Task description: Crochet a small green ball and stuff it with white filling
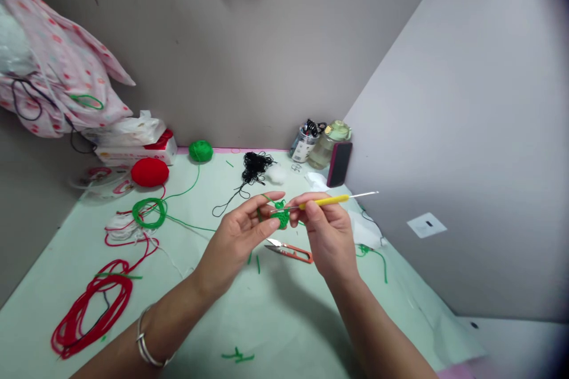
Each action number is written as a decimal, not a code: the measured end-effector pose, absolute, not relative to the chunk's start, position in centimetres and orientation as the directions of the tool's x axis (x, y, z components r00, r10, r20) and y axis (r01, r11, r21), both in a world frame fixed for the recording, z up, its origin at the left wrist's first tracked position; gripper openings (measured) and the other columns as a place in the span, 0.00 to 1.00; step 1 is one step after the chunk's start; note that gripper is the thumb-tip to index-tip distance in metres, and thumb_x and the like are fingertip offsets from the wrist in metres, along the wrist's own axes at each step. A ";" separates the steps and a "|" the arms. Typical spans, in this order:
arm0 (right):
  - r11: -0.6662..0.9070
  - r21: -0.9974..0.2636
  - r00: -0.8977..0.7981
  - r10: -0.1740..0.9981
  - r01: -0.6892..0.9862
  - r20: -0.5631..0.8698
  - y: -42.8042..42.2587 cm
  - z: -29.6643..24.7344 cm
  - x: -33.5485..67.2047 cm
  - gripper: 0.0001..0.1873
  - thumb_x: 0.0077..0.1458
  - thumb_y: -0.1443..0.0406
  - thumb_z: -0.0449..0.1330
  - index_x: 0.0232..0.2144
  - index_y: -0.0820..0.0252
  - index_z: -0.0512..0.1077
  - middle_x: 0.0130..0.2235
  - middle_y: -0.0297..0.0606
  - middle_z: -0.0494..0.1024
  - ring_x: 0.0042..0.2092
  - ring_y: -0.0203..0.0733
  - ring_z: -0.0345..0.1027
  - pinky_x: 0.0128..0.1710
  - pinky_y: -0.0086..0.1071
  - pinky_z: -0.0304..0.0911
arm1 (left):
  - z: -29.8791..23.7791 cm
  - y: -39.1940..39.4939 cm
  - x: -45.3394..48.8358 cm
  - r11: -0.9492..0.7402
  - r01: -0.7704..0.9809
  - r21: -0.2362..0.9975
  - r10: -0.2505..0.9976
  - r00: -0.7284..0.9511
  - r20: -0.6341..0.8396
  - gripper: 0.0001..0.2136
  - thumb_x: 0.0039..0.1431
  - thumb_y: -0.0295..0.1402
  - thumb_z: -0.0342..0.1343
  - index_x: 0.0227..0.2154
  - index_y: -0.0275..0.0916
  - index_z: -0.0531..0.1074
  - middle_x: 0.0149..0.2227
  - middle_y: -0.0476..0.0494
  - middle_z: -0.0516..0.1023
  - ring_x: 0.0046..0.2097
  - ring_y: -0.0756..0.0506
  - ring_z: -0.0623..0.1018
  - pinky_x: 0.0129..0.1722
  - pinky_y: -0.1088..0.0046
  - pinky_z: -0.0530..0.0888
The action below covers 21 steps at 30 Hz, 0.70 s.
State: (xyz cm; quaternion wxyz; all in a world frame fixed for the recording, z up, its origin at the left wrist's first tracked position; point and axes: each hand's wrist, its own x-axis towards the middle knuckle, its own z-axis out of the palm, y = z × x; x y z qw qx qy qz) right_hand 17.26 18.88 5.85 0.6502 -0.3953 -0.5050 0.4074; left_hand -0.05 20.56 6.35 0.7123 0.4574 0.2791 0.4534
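Between the thumb and fingers of my left hand (242,226) is a small green crochet piece (281,217). A strand of green yarn runs over the left fingers. My right hand (326,228) grips a crochet hook (326,201) by its yellow handle. One metal end of the hook reaches the crochet piece; the other points out to the right. Whether a loop sits on the hook is too small to tell. Below the hands, thread snips (296,253) with orange handles lie on the table.
Green yarn coils (150,213), a red yarn ball (150,172) and a red yarn skein (91,314) lie at left. A green ball (201,151) and black yarn (255,167) are behind. A phone (339,164) leans by a bottle (326,145) at the back right.
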 end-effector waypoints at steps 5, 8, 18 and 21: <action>0.360 -0.913 0.128 0.932 -0.194 0.340 18.9 6.3 17.2 0.10 0.66 0.57 0.62 0.36 0.55 0.79 0.35 0.36 0.83 0.31 0.37 0.74 0.33 0.32 0.72 | 6.2 20.5 -0.2 0.158 -0.359 0.920 0.926 0.378 -0.011 0.16 0.57 0.34 0.70 0.50 0.48 0.82 0.38 0.49 0.74 0.44 0.46 0.74 0.50 0.68 0.70; 0.374 -0.910 0.089 0.927 -0.178 0.364 18.8 6.4 17.6 0.10 0.68 0.58 0.61 0.36 0.55 0.79 0.36 0.36 0.83 0.32 0.37 0.75 0.35 0.33 0.72 | 6.2 20.6 -0.2 0.149 -0.356 0.923 0.926 0.377 -0.004 0.16 0.57 0.34 0.70 0.49 0.48 0.83 0.37 0.49 0.73 0.43 0.46 0.73 0.50 0.68 0.70; 0.633 -0.697 -0.022 0.745 0.338 0.666 17.6 6.3 17.5 0.13 0.70 0.69 0.56 0.46 0.49 0.78 0.40 0.37 0.83 0.39 0.42 0.78 0.40 0.38 0.74 | 6.2 20.4 -0.2 0.017 -0.230 0.973 0.957 0.287 0.051 0.16 0.59 0.32 0.67 0.50 0.49 0.82 0.37 0.49 0.74 0.44 0.45 0.74 0.54 0.66 0.69; 0.711 -0.410 -0.168 0.591 0.572 0.789 17.5 5.8 17.2 0.18 0.65 0.73 0.59 0.49 0.45 0.79 0.41 0.38 0.84 0.42 0.45 0.79 0.41 0.39 0.75 | 6.2 20.0 0.2 0.042 -0.270 0.962 0.966 0.255 0.030 0.20 0.57 0.33 0.70 0.53 0.49 0.81 0.36 0.50 0.75 0.45 0.45 0.74 0.55 0.66 0.68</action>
